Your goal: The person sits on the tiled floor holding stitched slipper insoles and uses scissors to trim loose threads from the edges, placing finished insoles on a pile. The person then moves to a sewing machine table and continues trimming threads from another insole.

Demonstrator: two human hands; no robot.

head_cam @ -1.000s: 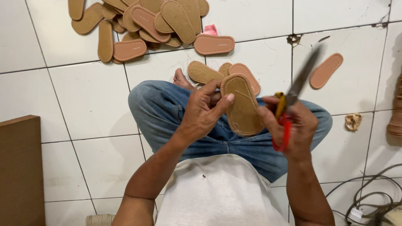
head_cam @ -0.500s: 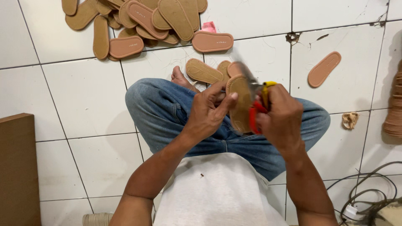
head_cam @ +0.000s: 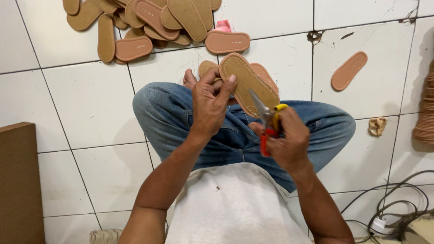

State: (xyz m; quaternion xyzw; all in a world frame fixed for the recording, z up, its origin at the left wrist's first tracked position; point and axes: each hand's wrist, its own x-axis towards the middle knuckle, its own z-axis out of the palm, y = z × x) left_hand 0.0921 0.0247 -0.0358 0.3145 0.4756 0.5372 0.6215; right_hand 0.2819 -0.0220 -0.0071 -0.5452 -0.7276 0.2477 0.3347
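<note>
Head cam – left hand (head_cam: 210,101) grips a tan sole (head_cam: 247,82), right hand (head_cam: 287,142) just below it clamps scissors (head_cam: 266,119) – blades touching the sole's edge.

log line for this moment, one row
left hand: holds tan sole | right hand: grips scissors, blades at sole edge | sole pile on floor

Sole turned flat, scissors drawn back

The tan oval shoe sole (head_cam: 247,83) now faces up toward 12 o'clock; the right hand (head_cam: 285,142) with red-and-yellow-handled scissors (head_cam: 266,119) has dropped toward 5 o'clock.
</note>
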